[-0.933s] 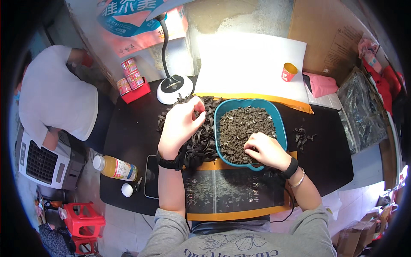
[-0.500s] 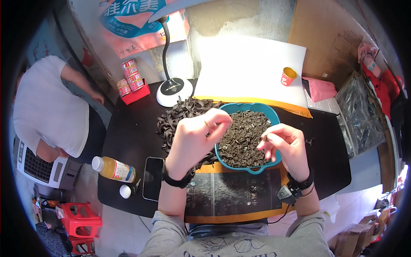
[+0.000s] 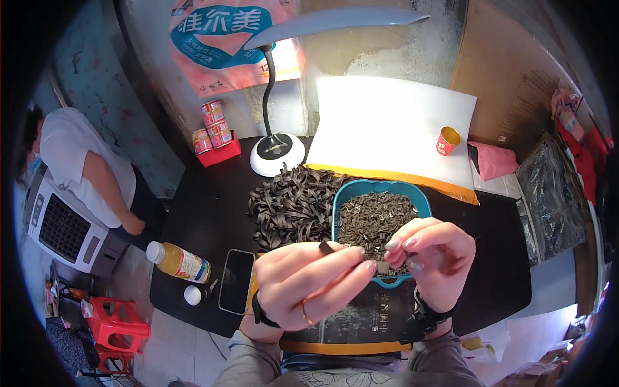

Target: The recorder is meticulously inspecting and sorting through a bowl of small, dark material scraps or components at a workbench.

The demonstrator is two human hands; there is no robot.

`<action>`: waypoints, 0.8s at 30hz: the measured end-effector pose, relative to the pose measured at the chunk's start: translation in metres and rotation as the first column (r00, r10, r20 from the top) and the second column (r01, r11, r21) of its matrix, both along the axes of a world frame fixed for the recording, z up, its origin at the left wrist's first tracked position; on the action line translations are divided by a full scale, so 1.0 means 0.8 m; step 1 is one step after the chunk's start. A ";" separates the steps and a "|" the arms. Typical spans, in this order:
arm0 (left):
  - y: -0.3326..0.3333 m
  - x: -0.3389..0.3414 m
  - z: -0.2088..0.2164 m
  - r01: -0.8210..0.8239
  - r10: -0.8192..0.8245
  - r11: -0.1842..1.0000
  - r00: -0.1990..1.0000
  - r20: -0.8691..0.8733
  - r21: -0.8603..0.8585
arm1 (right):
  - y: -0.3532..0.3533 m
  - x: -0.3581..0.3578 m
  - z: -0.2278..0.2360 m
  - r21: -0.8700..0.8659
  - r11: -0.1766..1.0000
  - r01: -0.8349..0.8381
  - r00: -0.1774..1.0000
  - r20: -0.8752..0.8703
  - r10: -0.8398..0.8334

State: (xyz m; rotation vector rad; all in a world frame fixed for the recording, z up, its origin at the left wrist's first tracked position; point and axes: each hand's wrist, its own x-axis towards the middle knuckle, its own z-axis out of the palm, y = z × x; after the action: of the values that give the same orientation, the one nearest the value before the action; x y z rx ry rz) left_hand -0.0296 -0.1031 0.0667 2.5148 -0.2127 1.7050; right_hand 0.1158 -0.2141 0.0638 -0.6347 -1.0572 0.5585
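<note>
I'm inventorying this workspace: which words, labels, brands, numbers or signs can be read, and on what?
I won't copy wording, only say where print stands.
Pink-and-blue package: large white characters, legible; smaller print, partly blurred.
Bottle: label, too small to read.
Red cup: pale mark, too small.
Stacked cans: labels, too small.
Dark panel with orange edge: pale print, too blurred.
Cardboard: faint print, too small.
</note>
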 end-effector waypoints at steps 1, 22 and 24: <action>-0.002 -0.002 0.000 0.003 -0.003 1.000 1.000 0.001 -0.008 | 0.001 0.000 -0.001 0.002 1.000 -0.001 0.999 0.052 0.001; -0.004 -0.002 -0.005 -0.002 0.002 1.000 1.000 0.022 0.022 | 0.000 0.006 0.000 -0.061 0.982 -0.177 0.969 0.165 0.185; -0.006 -0.002 -0.005 -0.007 0.007 1.000 1.000 0.009 0.017 | 0.001 0.004 -0.001 -0.058 0.987 -0.147 0.974 0.168 0.155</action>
State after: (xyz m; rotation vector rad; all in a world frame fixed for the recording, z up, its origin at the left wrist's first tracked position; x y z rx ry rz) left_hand -0.0313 -0.1078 0.0629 2.5235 -0.2210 1.7244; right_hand 0.1187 -0.2135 0.0631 -0.6544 -1.2657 0.6703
